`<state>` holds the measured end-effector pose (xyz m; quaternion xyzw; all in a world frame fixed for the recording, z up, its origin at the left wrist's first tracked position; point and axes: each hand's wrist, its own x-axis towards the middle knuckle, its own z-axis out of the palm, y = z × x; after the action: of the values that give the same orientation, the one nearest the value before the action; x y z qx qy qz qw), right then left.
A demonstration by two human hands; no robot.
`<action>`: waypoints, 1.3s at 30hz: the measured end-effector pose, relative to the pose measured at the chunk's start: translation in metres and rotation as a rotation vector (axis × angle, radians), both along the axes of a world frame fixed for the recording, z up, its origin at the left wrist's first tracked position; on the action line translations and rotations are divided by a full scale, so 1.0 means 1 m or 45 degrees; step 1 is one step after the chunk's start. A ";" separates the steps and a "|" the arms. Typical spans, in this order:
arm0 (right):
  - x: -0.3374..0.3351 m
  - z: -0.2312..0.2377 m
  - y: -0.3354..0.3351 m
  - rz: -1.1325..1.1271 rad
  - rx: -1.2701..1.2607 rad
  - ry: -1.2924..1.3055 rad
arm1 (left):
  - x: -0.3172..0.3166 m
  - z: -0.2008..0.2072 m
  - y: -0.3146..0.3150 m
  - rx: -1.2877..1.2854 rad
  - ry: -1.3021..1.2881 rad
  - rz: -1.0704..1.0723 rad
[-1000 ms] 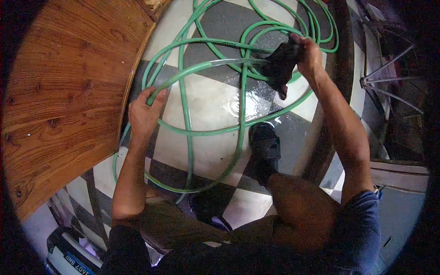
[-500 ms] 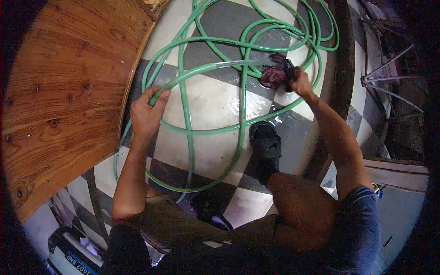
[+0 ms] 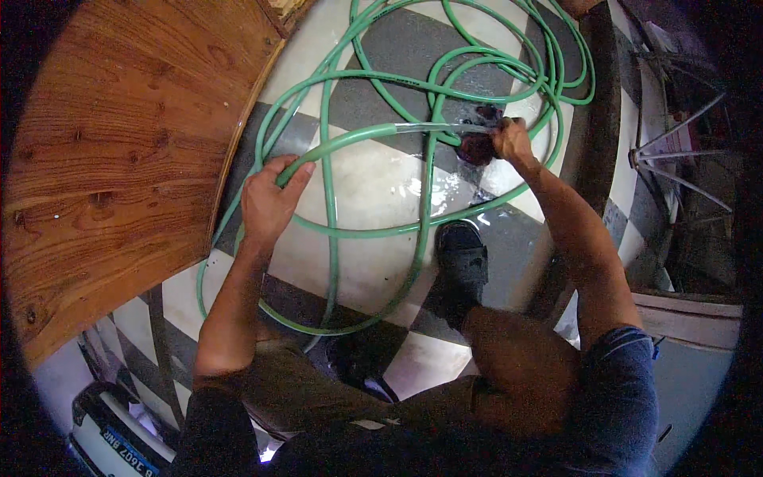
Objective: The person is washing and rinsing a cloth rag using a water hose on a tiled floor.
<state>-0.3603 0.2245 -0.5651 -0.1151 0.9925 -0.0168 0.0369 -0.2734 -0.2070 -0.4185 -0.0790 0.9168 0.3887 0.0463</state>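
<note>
My left hand (image 3: 270, 199) is wrapped round a green hose (image 3: 350, 137) a short way behind its open end. A clear stream of water (image 3: 433, 126) runs from that end to the right, toward my other hand. My right hand (image 3: 513, 141) is closed on a dark reddish wet cloth (image 3: 477, 148), bunched and hanging just above or on the floor; I cannot tell which. Water splashes around the cloth, and part of it is hidden by my fingers.
Loops of the same hose lie over the wet black-and-white checkered floor (image 3: 358, 195). A wooden panel (image 3: 127, 143) stands at the left. My sandaled foot (image 3: 461, 250) is below the cloth. Along the right runs a dark ledge (image 3: 596, 103), with a metal spoked frame (image 3: 675, 159) beyond it.
The hose end has shifted slightly right, and its water now reaches my right hand. The cloth looks more bunched and a little lower. Both hands keep their hold.
</note>
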 end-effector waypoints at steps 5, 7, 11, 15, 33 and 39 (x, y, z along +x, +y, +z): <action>0.021 0.016 -0.031 0.080 0.030 0.008 | 0.008 0.000 -0.014 -0.049 0.095 0.041; 0.021 0.022 -0.023 -0.071 0.070 -0.201 | 0.006 0.002 -0.011 -0.069 0.101 0.047; 0.004 0.051 -0.035 0.024 -0.297 -0.066 | 0.006 0.002 -0.012 -0.026 0.111 0.065; -0.016 0.042 -0.027 -0.316 -0.831 -0.022 | -0.009 -0.016 -0.001 -0.149 0.129 0.022; 0.010 0.097 -0.046 -0.637 -1.863 -0.401 | -0.132 -0.135 -0.035 -0.391 -0.182 -0.026; 0.017 0.102 -0.064 -0.458 -1.456 -0.144 | -0.066 -0.126 0.072 0.790 -0.076 0.188</action>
<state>-0.3429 0.1604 -0.4629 0.0542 0.8265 -0.5600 0.0184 -0.3394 -0.1349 -0.5449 -0.1389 0.7446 0.6495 0.0665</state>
